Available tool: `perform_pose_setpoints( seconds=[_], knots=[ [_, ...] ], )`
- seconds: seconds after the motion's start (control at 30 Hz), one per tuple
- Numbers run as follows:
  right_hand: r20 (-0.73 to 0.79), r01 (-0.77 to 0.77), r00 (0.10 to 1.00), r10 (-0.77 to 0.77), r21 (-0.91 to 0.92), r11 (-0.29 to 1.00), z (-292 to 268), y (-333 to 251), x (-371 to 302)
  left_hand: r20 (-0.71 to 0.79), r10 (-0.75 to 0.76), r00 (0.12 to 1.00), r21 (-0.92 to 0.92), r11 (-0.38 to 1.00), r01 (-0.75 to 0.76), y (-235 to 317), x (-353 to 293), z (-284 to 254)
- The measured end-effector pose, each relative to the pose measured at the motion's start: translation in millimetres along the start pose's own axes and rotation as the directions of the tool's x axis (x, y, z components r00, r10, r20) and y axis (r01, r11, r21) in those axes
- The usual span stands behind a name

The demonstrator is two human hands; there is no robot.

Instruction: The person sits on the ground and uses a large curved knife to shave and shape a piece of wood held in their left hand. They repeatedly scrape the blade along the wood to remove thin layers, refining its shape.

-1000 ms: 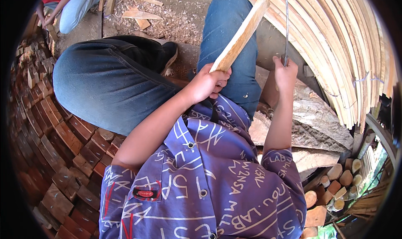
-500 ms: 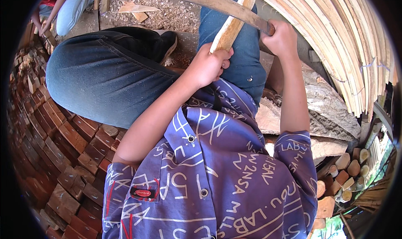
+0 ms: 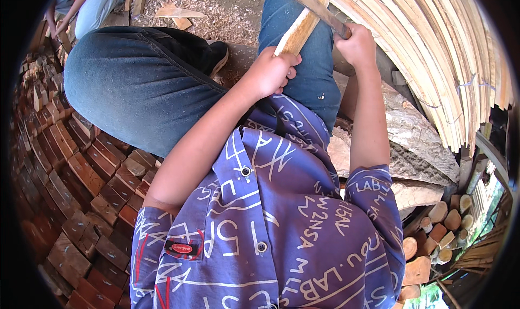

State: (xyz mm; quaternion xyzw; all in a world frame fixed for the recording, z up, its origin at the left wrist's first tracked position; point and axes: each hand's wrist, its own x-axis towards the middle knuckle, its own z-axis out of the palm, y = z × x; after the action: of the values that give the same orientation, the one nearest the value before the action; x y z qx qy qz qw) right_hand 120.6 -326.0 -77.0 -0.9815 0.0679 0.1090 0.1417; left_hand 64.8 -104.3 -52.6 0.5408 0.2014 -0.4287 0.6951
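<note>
My left hand [image 3: 275,73] is closed round the near end of a pale wooden stick [image 3: 302,31], which slants up and away over my right knee. In my right hand [image 3: 357,47] is the short handle of a long machete [image 3: 314,5]. Its blade crosses over the stick, and its far end runs out of the top of the view. Whether the edge touches the wood I cannot tell. Below both hands lie my legs in blue jeans [image 3: 303,73].
Long pale wooden strips [image 3: 433,54], tied in a bundle, curve along the right. Reddish wood blocks [image 3: 86,173] are stacked at left. A rough log [image 3: 417,130] and cut log ends [image 3: 439,222] are at right. Wood shavings [image 3: 233,11] cover the far floor. Another person's leg [image 3: 97,14] shows far left.
The machete blade has swung from pointing left to slanting up and away, its tip leaving the view. Both hands appear slightly higher, the left still holding the stick.
</note>
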Motion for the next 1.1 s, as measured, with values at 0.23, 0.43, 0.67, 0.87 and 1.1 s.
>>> perform_pose_setpoints(
  seconds=[0.23,0.43,0.67,0.87,1.1],
  knots=[
    [0.006,-0.032,0.999,0.032,0.010,0.999,-8,-10,-15,0.019,0.019,1.000,-0.003,1.000,-0.019,-4,-1,-2],
    [0.064,0.029,0.997,-0.031,0.020,0.999,-21,-23,-41,0.046,-0.015,0.999,0.002,1.000,0.014,-8,-1,-4],
    [0.026,0.071,0.997,-0.068,-0.148,0.986,-31,-7,-8,0.064,-0.013,0.998,-0.039,0.999,0.015,-5,-2,-2],
    [-0.046,-0.077,0.995,0.084,0.122,0.989,-29,19,20,0.086,-0.001,0.996,-0.023,1.000,0.003,-9,4,-5],
    [0.089,-0.027,0.996,0.018,0.111,0.993,-6,-9,-30,0.100,-0.076,0.992,-0.101,0.991,0.086,-6,3,-3]
  ],
)
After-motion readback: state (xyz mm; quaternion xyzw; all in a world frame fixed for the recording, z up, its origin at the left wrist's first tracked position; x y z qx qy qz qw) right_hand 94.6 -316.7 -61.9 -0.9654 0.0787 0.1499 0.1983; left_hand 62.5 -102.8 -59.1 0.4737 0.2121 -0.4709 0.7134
